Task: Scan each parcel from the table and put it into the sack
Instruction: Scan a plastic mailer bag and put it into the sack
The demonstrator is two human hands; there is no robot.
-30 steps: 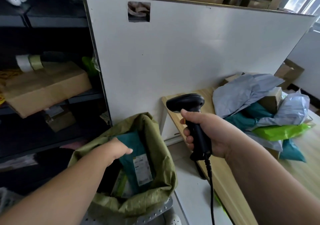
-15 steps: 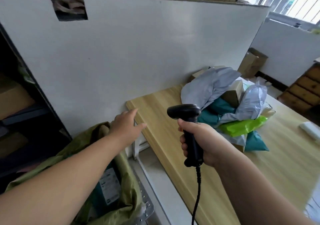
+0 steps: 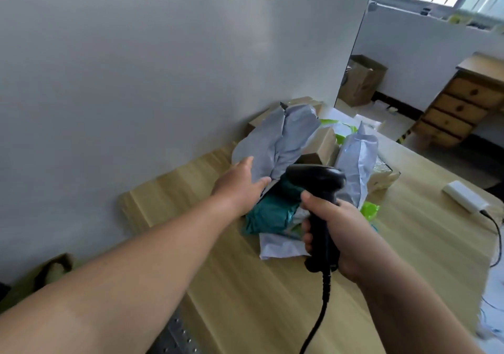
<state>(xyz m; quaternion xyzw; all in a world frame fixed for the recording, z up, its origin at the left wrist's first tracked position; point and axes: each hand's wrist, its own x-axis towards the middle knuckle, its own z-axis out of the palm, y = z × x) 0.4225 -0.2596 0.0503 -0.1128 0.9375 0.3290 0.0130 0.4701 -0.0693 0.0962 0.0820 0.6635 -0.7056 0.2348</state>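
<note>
The heap of parcels lies on the table against the white board: a grey bag on top, a teal bag under it, a brown box behind. Your left hand reaches in with fingers straight, tips at the grey bag. Your right hand is wrapped round the black scanner, just before the heap. Only a corner of the green sack shows at lower left, its inside hidden.

Table pale smooth wood; scanner matt black plastic; grey mailer crinkled plastic.
</note>
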